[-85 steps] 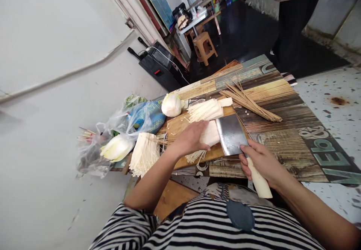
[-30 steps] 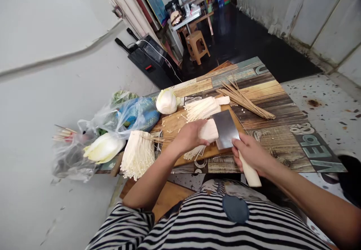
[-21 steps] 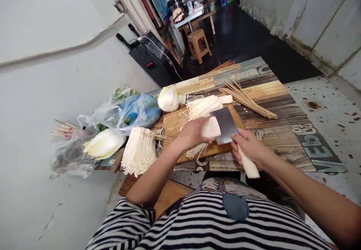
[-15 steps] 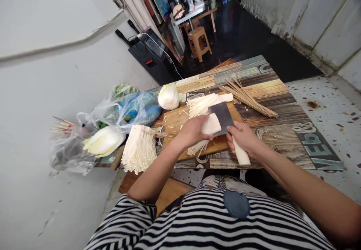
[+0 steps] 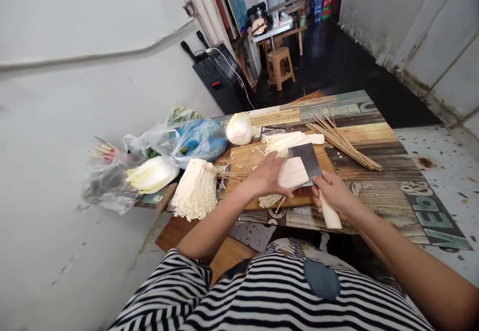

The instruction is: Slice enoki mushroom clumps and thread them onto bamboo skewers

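Spread left hand (image 5: pixel 266 175) at the pale enoki slab (image 5: pixel 294 172), cleaver (image 5: pixel 309 157) against it

In the head view, the enoki slab lies above the wooden cutting board (image 5: pixel 241 156), between the left hand and the cleaver. It is a flat, creamy block with fine lengthwise grain and a squared end, partly over the dull grey rectangular blade. The left hand's fingers and thumb stand wide apart about its left end; whether they press on it, I cannot tell. The right hand (image 5: pixel 335 194) has its fingers wrapped round the cleaver's smooth, pale handle.

Behind the blade, another enoki bundle (image 5: pixel 284 142) rests with its thin strands fanned out. A third, the thready enoki cluster (image 5: pixel 195 189), hangs its tiny caps over the near edge of the wood-patterned table (image 5: pixel 389 196). Slim, straight skewers (image 5: pixel 346 144) lie in a loose sheaf beyond the board. Leftward are a smooth, yellow-tipped cabbage half (image 5: pixel 152 175), a rounded white cabbage (image 5: pixel 239 129) and crinkled, clear plastic bags (image 5: pixel 153 141).

Half a second ago the left hand was closed round the slab; now it has opened, and the slab shows more of its broad face.
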Motion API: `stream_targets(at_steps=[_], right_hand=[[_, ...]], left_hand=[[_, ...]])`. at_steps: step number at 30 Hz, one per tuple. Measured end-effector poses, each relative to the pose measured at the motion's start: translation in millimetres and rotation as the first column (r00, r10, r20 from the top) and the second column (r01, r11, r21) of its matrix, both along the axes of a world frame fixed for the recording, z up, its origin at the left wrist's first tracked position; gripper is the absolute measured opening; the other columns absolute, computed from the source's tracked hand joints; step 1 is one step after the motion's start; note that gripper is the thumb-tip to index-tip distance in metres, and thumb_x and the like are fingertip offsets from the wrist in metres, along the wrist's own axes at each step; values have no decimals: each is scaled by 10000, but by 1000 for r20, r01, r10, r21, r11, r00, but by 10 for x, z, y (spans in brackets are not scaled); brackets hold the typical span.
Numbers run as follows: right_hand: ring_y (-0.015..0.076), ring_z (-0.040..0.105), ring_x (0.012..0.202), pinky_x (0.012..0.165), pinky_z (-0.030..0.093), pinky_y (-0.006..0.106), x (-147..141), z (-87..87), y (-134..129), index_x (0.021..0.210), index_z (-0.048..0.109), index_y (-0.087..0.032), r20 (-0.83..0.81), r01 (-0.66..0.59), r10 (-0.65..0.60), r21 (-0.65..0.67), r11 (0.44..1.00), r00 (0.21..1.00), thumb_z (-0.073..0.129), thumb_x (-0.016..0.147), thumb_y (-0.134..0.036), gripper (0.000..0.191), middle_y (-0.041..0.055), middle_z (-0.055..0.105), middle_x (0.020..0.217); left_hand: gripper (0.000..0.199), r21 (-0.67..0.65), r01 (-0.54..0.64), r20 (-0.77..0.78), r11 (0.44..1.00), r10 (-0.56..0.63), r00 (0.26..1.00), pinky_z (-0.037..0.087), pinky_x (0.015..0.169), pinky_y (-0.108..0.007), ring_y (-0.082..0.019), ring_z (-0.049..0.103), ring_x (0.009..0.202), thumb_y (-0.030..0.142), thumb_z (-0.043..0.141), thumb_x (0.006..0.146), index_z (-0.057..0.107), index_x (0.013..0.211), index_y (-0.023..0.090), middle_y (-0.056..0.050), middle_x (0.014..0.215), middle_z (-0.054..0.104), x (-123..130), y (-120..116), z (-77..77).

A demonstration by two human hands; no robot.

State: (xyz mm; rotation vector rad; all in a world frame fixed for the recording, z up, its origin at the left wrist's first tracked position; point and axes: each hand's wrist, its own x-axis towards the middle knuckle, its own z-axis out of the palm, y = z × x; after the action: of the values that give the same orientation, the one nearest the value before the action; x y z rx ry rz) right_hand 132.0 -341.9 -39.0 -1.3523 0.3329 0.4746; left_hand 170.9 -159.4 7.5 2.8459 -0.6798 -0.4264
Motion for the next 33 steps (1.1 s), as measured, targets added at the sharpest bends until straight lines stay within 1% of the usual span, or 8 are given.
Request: stream_targets(at_steps=[3, 8, 15, 18, 23, 27, 30, 33], right_hand=[[90, 398, 324, 298, 360, 214, -9, 8, -16, 774, 337, -249, 6, -8, 9, -16, 1000, 1000, 480, 802, -263, 147, -98, 435, 493], [90, 387, 320, 290, 357, 219, -135, 34, -71, 780, 332, -253, 0, -45, 45, -48, 998, 999, 508, 770, -317, 188, -107, 435, 483], [86, 400, 321, 290, 369, 217, -272, 33, 61, 776, 324, -250, 16, -39, 40, -62, 997, 999, 542, 727, -396, 267, -115, 439, 478], [83, 393, 310, 284, 366, 215, -269, 51, 136, 774, 326, -250, 10, -66, 67, -61, 996, 998, 561, 711, -402, 286, -116, 439, 474], [83, 385, 309, 274, 367, 220, -381, 70, 79, 777, 333, -249, -23, -129, 129, -29, 991, 991, 569, 698, -429, 307, -118, 446, 472], [83, 383, 313, 278, 365, 217, -357, 79, 74, 795, 334, -252, -36, -124, 123, -21, 992, 992, 581, 686, -418, 317, -121, 444, 475], [86, 386, 312, 281, 362, 216, -338, 85, 111, 821, 348, -254, -27, -118, 117, -17, 993, 993, 572, 691, -411, 303, -125, 435, 471], [84, 385, 307, 284, 361, 214, -350, 112, 137, 820, 346, -255, -3, -107, 107, -28, 994, 994, 560, 703, -401, 284, -124, 436, 476]], left_hand=[[992, 61, -40, 8, 997, 40, 999, 212, 1129, -518, -360, 406, 1315, 611, 774, 604, 377, 1393, 158, -159, 1396, 478, -43, 114, 4], [764, -16, -35, 20, 999, 36, 999, 135, 1142, -529, -305, 482, 1264, 587, 723, 703, 481, 1314, 199, -113, 1355, 541, -38, 241, -32], [645, -61, -14, 18, 998, 15, 1000, 383, 1025, -391, -285, 562, 1179, 524, 752, 704, 578, 1226, 188, -92, 1262, 618, -10, 223, -53], [646, -91, -20, -1, 996, 20, 1000, 424, 977, -333, -275, 572, 1167, 497, 774, 686, 592, 1208, 165, -98, 1245, 628, 11, 214, -55], [831, -40, 56, -41, 998, -57, 998, 282, 1105, -400, -295, 482, 1270, 536, 774, 663, 478, 1323, 128, -152, 1358, 530, 18, 290, -2], [1190, -45, 12, 24, 999, -11, 1000, 111, 1157, -498, -353, 153, 1437, 733, 693, 593, 195, 1479, 113, -198, 1542, 206, -19, 281, 88], [1186, -116, 11, 70, 993, -3, 998, 80, 1171, -473, -325, 29, 1456, 793, 570, 667, 96, 1498, 90, -189, 1567, 76, -29, 108, 77], [1051, -93, 127, 6, 987, -127, 992, 96, 1181, -404, -287, 93, 1457, 680, 584, 764, 151, 1484, 47, -193, 1558, 128, -1, -66, 22]])
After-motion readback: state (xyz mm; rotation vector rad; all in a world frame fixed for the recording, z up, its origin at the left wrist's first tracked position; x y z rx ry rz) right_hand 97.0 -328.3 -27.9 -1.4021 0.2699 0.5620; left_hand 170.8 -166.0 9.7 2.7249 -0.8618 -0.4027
